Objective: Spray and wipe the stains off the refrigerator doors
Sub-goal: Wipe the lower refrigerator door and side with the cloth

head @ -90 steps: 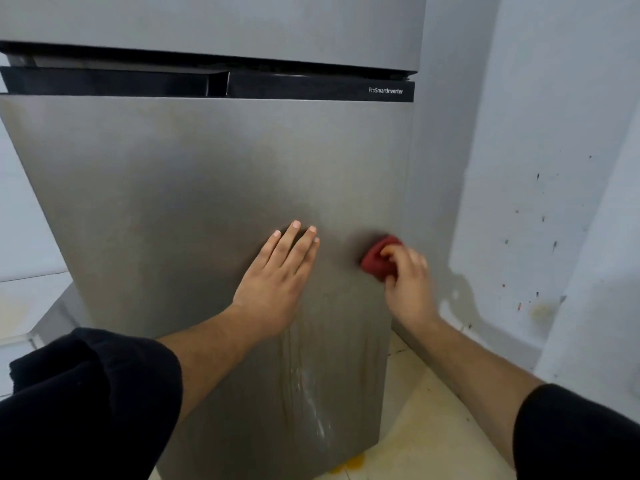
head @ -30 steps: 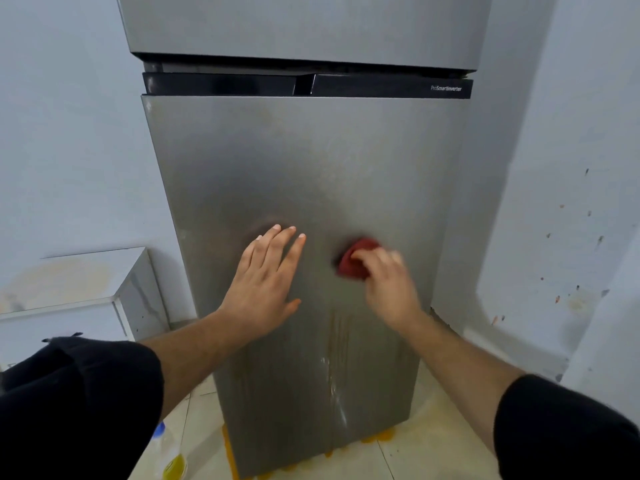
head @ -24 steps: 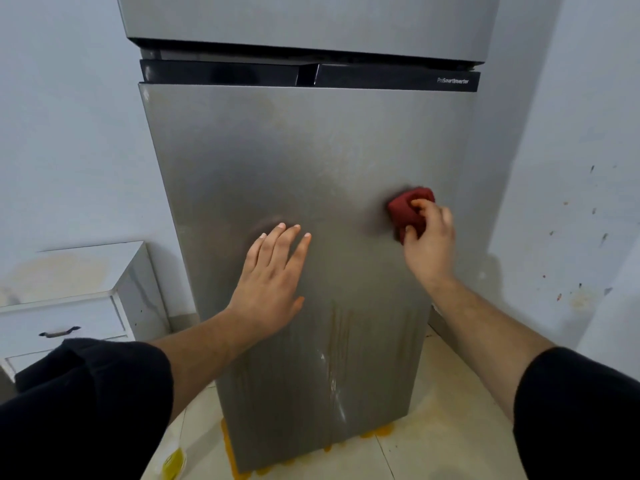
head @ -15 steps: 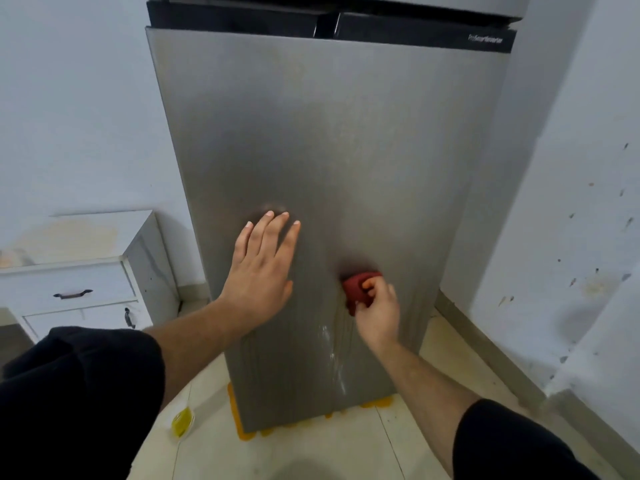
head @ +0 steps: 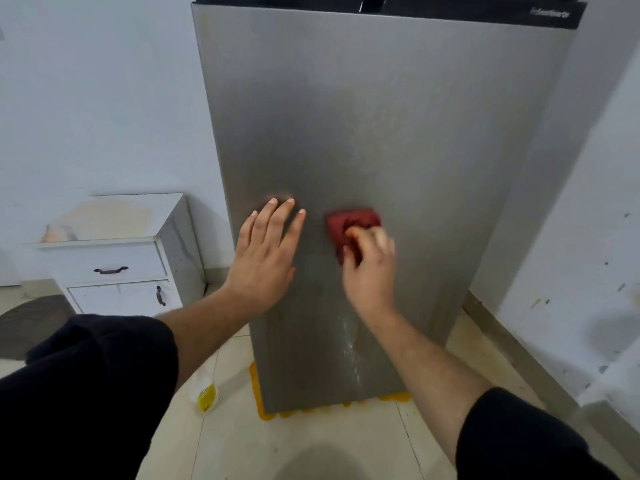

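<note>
The grey steel refrigerator door (head: pixel 398 116) fills the middle of the head view. My left hand (head: pixel 268 258) presses flat on it with straight fingers, left of centre. My right hand (head: pixel 369 268) grips a red cloth (head: pixel 349 221) and holds it against the door, just right of the left hand. Below the cloth, faint brownish streaks and a pale wet run (head: pixel 349 344) go down to the door's bottom edge. A spray bottle (head: pixel 204 393) with yellow liquid stands on the floor by the fridge's lower left corner, partly hidden by my left sleeve.
A white drawer cabinet (head: pixel 121 258) stands left of the fridge against the wall. Yellow-orange spills (head: pixel 263 407) lie on the tiled floor along the fridge's base. A speckled white wall (head: pixel 588 202) closes in on the right.
My right hand has swept the red cloth across the door, right and up, down, and now up again beside the left hand. My left hand stayed pressed in place. The view tilted downward.
</note>
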